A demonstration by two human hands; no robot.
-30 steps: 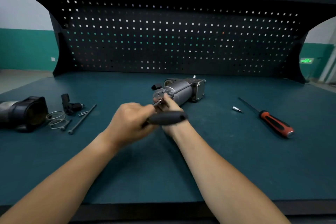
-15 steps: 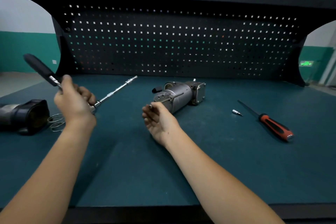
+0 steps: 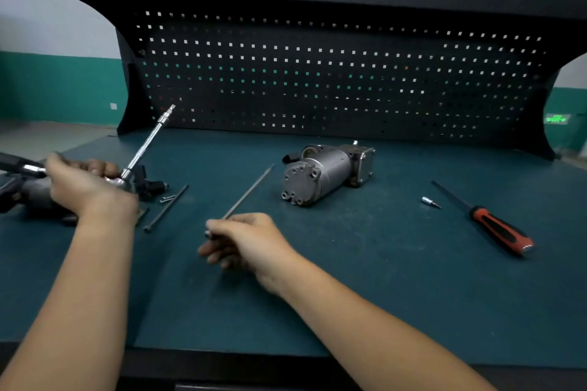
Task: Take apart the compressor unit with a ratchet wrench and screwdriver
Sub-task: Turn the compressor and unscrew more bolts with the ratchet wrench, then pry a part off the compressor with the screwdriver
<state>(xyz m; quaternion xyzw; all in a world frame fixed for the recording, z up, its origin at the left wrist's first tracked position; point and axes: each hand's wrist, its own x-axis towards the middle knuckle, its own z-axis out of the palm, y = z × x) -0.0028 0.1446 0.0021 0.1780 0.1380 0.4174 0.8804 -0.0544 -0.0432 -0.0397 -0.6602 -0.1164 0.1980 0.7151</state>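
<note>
Fingers [image 3: 212, 251] of the right hand [image 3: 254, 241] pinch the head end of a long bolt [image 3: 246, 194]. Its thin shank slants up and away over the counter [image 3: 365, 279], and its tip is near the compressor unit [image 3: 324, 174] but apparently clear of it. The left hand [image 3: 85, 189] curls its fingers around the ratchet wrench [image 3: 139, 155] close to the head, well left of the unit, with the extension bar pointing up and back. The compressor unit lies on its side mid-counter, end plate toward the camera, with neither hand on it.

Disassembly looks partly done. A second long bolt [image 3: 166, 208], small screws [image 3: 166, 199], a black fitting [image 3: 149, 182] and a dark part [image 3: 9, 200], half hidden behind the left hand, lie on the left. The end plate and body are still joined, so more fasteners probably remain. The screwdriver [image 3: 495, 225] and a loose bit [image 3: 429, 202] lie to the right, untouched.
</note>
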